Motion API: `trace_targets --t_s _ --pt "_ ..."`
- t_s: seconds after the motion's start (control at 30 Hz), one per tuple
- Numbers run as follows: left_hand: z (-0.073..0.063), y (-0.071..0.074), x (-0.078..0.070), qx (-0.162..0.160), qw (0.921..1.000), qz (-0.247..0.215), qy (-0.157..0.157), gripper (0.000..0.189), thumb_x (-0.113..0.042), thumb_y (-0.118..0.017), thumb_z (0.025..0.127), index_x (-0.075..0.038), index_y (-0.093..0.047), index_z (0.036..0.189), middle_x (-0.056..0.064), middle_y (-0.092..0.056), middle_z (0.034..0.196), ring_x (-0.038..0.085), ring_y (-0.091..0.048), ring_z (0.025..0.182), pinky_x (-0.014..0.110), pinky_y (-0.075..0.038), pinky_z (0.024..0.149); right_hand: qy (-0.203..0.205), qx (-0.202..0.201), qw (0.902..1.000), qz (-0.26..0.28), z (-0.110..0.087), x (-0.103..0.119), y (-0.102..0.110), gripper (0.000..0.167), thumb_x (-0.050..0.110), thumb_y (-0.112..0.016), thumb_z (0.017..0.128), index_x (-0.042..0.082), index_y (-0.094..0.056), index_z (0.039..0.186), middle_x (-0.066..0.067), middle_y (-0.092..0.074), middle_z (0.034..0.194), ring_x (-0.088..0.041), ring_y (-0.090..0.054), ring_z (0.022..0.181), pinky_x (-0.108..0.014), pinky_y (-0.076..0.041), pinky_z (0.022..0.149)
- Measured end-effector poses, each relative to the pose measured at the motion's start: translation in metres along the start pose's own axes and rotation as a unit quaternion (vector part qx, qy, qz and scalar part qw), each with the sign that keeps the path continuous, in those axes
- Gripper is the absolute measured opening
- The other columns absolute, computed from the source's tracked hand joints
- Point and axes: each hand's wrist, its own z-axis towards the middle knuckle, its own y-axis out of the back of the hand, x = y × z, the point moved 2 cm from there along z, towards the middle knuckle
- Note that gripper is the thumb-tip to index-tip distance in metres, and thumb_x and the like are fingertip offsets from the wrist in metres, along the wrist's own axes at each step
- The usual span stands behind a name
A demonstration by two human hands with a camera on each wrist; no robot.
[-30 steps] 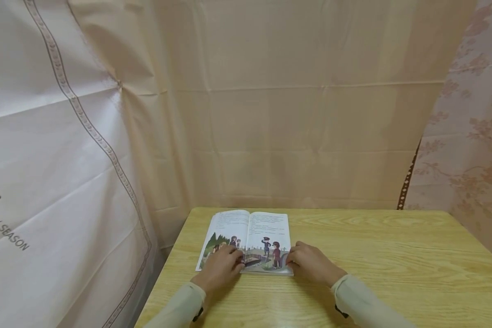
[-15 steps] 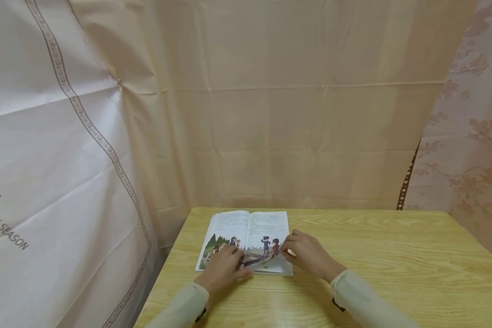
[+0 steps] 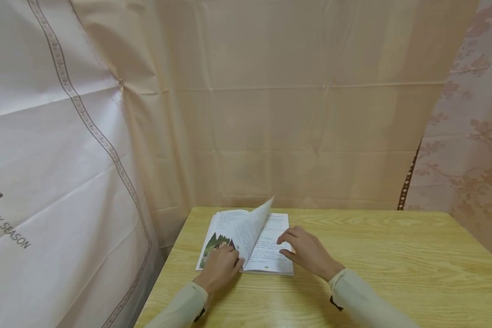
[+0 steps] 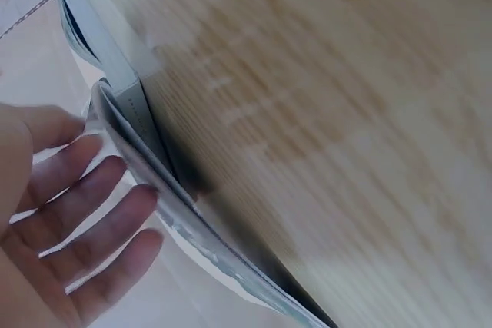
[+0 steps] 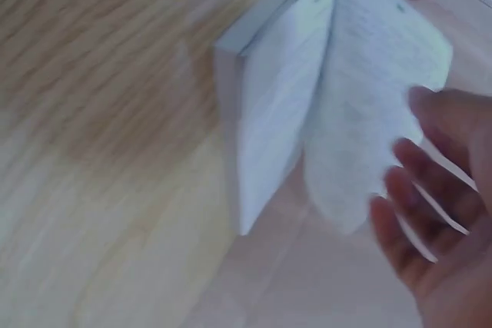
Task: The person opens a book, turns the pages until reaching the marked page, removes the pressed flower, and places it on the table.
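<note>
Across the background hangs a creased beige cloth (image 3: 295,136), its folds running both across and down. To the left, a paler sheet (image 3: 65,191) carries a patterned border and part of some lettering, including the word "SEASON"; to the right hangs a pinkish floral cloth (image 3: 475,146). Before these stands my yellow wood-grained table (image 3: 385,259). My two pale sleeves, left (image 3: 180,300) and right (image 3: 365,300), reach in from the near edge of the view. Between my hands, on the left half of the table near its far side, lies the open book (image 3: 270,264). From its spine rises a single leaf (image 3: 254,228), tilted, with its far corner pointing up; it partly covers the left-hand page. My left hand (image 3: 222,267) rests on the lower part of that page beside the spine, fingers extended and relaxed, grasping nothing. My right hand (image 3: 309,253) is released, its fingers loosely bent and spread above the outer margin of the right-hand page, apart from the leaf; I cannot tell whether the fingertips touch the paper. Beyond my left hand shows a printed picture of green trees (image 3: 213,243). Smallest are the dark bands, left (image 3: 201,314) and right (image 3: 335,303), at my cuffs.
</note>
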Motion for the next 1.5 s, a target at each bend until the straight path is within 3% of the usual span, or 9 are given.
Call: trace_targets --t_s 0.1,0.2,0.4,0.5,0.67,1.0,1.23,1.5 --pt "0.0 0.001 0.0 -0.02 0.9996 0.016 -0.008 0.038 -0.025 -0.069 0.091 -0.021 -0.05 0.057 -0.007 -0.049 0.057 0.01 -0.048 0.05 0.028 -0.037 0.044 -0.024 0.077 0.9968 0.001 -0.007 -0.003 -0.007 0.023 0.022 -0.083 0.081 0.017 -0.073 0.101 0.007 -0.067 0.1 -0.012 -0.058 0.091 -0.03 -0.054 0.073" --pt "-0.001 0.0 0.0 -0.019 0.9996 0.02 -0.002 0.034 -0.024 -0.071 0.089 -0.019 -0.052 0.062 -0.006 -0.048 0.058 0.01 -0.046 0.05 0.027 -0.036 0.043 -0.042 0.124 0.9913 0.006 -0.013 -0.006 -0.014 0.021 0.021 -0.082 0.082 0.016 -0.075 0.1 0.007 -0.068 0.099 -0.012 -0.056 0.089 -0.029 -0.053 0.073" --pt "-0.001 -0.005 0.005 -0.013 0.9999 0.008 -0.005 0.017 -0.026 -0.077 0.087 -0.017 -0.063 0.082 0.0 -0.06 0.088 0.018 -0.054 0.081 0.031 -0.049 0.059 -0.053 0.159 0.9858 0.003 -0.021 -0.011 -0.021 0.022 0.023 -0.084 0.08 0.016 -0.076 0.099 0.005 -0.069 0.1 -0.012 -0.055 0.086 -0.031 -0.052 0.073" --pt "0.002 -0.005 0.008 0.01 0.9998 -0.011 -0.015 0.015 -0.025 -0.076 0.089 -0.018 -0.063 0.085 0.001 -0.063 0.098 0.02 -0.057 0.093 0.035 -0.052 0.071 -0.043 0.167 0.9849 0.008 -0.024 -0.013 -0.025 0.027 0.028 -0.085 0.078 0.015 -0.076 0.1 0.003 -0.069 0.101 -0.013 -0.057 0.087 -0.031 -0.052 0.074" --pt "0.001 -0.002 0.009 0.064 0.9969 -0.043 -0.017 0.019 -0.032 -0.07 0.092 -0.016 -0.06 0.088 0.002 -0.064 0.101 0.022 -0.06 0.102 0.039 -0.053 0.079 -0.02 0.164 0.9862 0.006 -0.027 -0.015 -0.031 0.033 0.036 -0.087 0.073 0.016 -0.077 0.097 0.004 -0.068 0.1 -0.013 -0.056 0.088 -0.031 -0.051 0.074" --pt "-0.002 -0.003 0.014 0.126 0.9906 -0.053 -0.004 0.047 -0.044 -0.061 0.095 -0.008 -0.065 0.124 0.01 -0.064 0.126 0.026 -0.06 0.117 0.041 -0.051 0.096 -0.017 0.16 0.9869 0.013 -0.027 -0.016 -0.032 0.023 0.03 -0.087 0.074 0.015 -0.077 0.089 0.005 -0.068 0.097 -0.011 -0.054 0.084 -0.028 -0.05 0.071" --pt "-0.001 -0.004 0.014 0.139 0.9885 -0.06 -0.002 0.048 -0.044 -0.061 0.095 -0.008 -0.064 0.126 0.011 -0.063 0.129 0.027 -0.058 0.12 0.042 -0.049 0.098 0.009 0.16 0.9867 0.023 -0.026 -0.017 -0.027 0.008 0.014 -0.082 0.08 0.016 -0.077 0.086 0.007 -0.069 0.091 -0.007 -0.052 0.078 -0.024 -0.048 0.066" --pt "0.0 -0.006 0.016 0.138 0.9882 -0.065 -0.007 0.047 -0.043 -0.062 0.094 -0.01 -0.064 0.126 0.01 -0.063 0.128 0.027 -0.058 0.12 0.043 -0.05 0.097 0.028 0.15 0.9883 0.005 -0.023 -0.019 -0.027 0.005 0.013 -0.078 0.084 0.017 -0.078 0.085 0.013 -0.066 0.081 -0.003 -0.042 0.07 -0.019 -0.041 0.06"
